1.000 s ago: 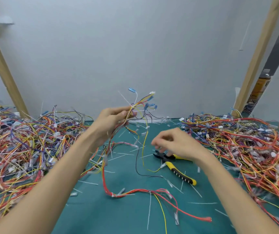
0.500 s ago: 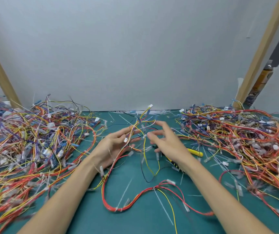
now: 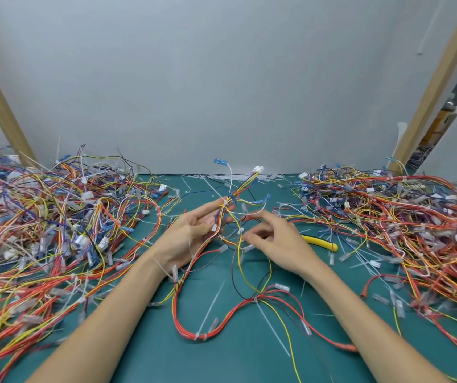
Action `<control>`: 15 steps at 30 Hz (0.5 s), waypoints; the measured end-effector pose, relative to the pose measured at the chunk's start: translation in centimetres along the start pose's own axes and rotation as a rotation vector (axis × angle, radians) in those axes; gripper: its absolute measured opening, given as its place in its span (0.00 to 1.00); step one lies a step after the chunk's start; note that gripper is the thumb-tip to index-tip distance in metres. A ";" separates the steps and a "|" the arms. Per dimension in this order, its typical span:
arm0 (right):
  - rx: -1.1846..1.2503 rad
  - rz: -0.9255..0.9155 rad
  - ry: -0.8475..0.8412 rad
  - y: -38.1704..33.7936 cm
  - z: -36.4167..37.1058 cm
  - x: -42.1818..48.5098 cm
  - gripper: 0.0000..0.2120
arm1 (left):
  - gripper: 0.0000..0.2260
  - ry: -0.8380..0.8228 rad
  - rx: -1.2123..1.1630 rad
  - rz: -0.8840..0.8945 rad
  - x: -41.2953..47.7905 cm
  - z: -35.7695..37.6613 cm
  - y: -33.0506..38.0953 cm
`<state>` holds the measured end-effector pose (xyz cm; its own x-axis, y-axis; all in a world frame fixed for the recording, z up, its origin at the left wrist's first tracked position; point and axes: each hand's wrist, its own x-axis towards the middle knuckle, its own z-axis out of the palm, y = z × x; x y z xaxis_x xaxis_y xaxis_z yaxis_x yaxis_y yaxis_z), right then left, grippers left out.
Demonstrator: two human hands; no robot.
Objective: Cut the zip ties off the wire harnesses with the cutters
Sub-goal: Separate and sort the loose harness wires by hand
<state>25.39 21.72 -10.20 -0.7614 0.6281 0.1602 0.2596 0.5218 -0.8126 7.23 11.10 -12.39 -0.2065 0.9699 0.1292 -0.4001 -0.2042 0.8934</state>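
Left hand [image 3: 191, 239], centre frame, holds harness [image 3: 230, 200] between thumb and fingers. Right hand [image 3: 277, 241] half-curled at the wires; cannot tell if it pinches any. Cutters [image 3: 320, 242] lie unheld just right of it. Cut ties [image 3: 212, 305] litter mat [image 3: 238, 360]. This harness looks still tied; piles [image 3: 42, 230] on both sides, so likely much left.

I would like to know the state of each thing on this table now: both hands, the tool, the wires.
left hand: raised, holds the wire harness upright.
right hand: fingers curled at the harness wires; grip unclear.
cutters: lying on the mat, unheld, partly hidden behind the right hand.
zip ties on the harness: still fastened.
cut ties: loose on the mat.
left pile, right pile: tangled heaps.
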 end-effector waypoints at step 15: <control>-0.132 -0.130 -0.004 0.7 1.4 -0.1 0.22 | 0.20 0.035 -0.005 -0.008 -0.5 0.9 0.6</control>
<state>24.81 21.23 -11.58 -0.7960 0.5484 0.2561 0.2348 0.6698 -0.7044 7.89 10.64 -11.56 -0.2340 0.9664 0.1066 -0.4065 -0.1968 0.8922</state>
